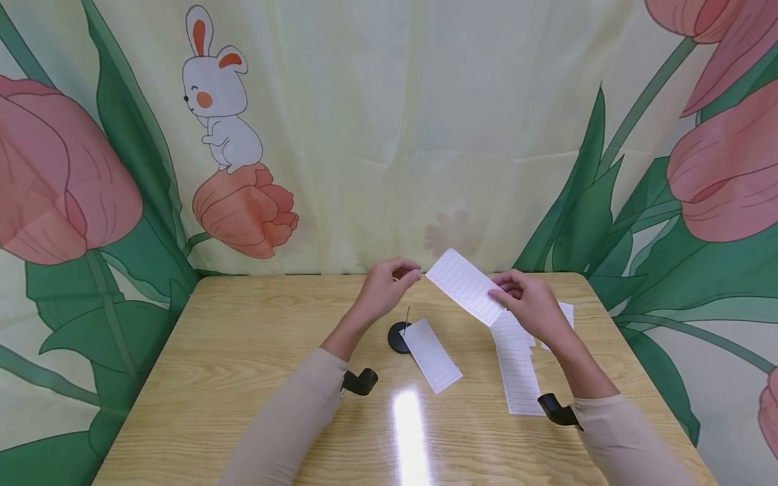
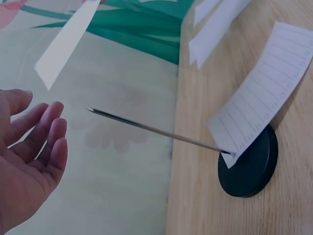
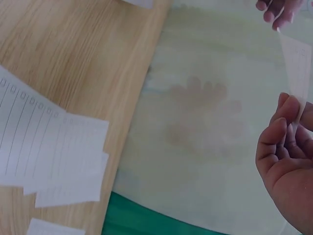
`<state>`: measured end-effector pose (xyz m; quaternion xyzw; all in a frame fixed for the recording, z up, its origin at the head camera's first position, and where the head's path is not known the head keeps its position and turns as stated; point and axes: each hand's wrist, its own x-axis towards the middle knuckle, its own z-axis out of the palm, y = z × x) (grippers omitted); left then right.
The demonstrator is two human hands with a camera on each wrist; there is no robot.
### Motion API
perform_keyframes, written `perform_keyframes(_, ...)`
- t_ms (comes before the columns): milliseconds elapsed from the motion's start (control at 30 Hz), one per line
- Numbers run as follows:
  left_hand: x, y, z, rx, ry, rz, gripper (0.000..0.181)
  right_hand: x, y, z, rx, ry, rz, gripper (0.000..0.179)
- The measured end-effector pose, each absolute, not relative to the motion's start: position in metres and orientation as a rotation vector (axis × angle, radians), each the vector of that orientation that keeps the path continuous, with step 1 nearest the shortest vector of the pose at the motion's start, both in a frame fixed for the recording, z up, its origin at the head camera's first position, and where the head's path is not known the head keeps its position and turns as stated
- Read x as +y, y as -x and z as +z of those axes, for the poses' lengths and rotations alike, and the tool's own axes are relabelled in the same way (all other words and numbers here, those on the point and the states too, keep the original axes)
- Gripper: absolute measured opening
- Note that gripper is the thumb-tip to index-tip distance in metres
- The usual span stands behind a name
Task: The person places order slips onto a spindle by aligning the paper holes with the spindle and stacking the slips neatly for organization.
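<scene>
My right hand (image 1: 527, 304) pinches one end of a lined paper slip (image 1: 464, 287) between thumb and fingers, holding it up above the table. The slip's free corner points toward my left hand (image 1: 389, 287), which hovers with loosely bent fingers and a gap to the paper. Below the left hand stands a bill spike, its thin metal rod (image 2: 156, 131) rising from a round black base (image 2: 252, 171). Another lined slip (image 2: 266, 88) is pierced near one corner by the rod and lies low against the base, its other end reaching over the table.
Several more lined slips (image 1: 516, 374) lie overlapping on the wooden table (image 1: 255, 378), under and beside my right forearm. A curtain (image 1: 365, 135) printed with tulips and a rabbit hangs directly behind the table's far edge.
</scene>
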<state>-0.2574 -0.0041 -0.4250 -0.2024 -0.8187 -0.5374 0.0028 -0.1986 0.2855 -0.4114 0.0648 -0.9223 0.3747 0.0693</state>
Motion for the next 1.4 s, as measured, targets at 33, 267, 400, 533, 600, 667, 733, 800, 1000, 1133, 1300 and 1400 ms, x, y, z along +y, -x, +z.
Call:
perform_keyframes(33,-0.003,0.258,-0.424,-2.565,0.631,-1.695,0.021,0.284,0.199,-0.412,-2.775,-0.194,1.138,0.021)
perform_keyframes(267,0.005,0.260,-0.423,-2.555,0.588,-1.749,0.017,0.274,0.202,-0.416,-2.771,-0.195,1.210,0.020)
perform_keyframes(400,0.006,0.263,-0.423,-2.546,0.557,-1.750,0.016,0.271,0.202,-0.417,-2.764,-0.196,1.247,0.019)
perform_keyframes(533,0.005,0.263,-0.422,-2.552,0.546,-1.750,0.014,0.268,0.202,-0.418,-2.759,-0.197,1.263,0.019)
perform_keyframes(600,0.004,0.263,-0.421,-2.561,0.542,-1.754,0.013,0.267,0.202,-0.419,-2.760,-0.188,1.273,0.018)
perform_keyframes(667,0.004,0.263,-0.421,-2.568,0.536,-1.762,0.012,0.266,0.201,-0.419,-2.763,-0.191,1.289,0.019)
perform_keyframes(733,0.003,0.263,-0.421,-2.574,0.534,-1.772,0.011,0.266,0.201,-0.420,-2.767,-0.189,1.303,0.019)
perform_keyframes(800,0.002,0.263,-0.421,-2.579,0.538,-1.774,0.010,0.265,0.201,-0.421,-2.772,-0.196,1.315,0.020)
perform_keyframes(1000,-0.003,0.259,-0.425,-2.613,0.545,-1.761,0.009,0.263,0.200,-0.428,-2.785,-0.205,1.318,0.021)
perform_keyframes(1133,-0.008,0.256,-0.429,-2.635,0.545,-1.750,0.008,0.260,0.199,-0.434,-2.787,-0.202,1.327,0.021)
perform_keyframes(1300,-0.013,0.252,-0.434,-2.653,0.557,-1.752,0.009,0.257,0.197,-0.441,-2.795,-0.200,1.339,0.019)
perform_keyframes(1400,-0.015,0.250,-0.438,-2.675,0.552,-1.762,0.009,0.256,0.195,-0.443,-2.808,-0.190,1.354,0.019)
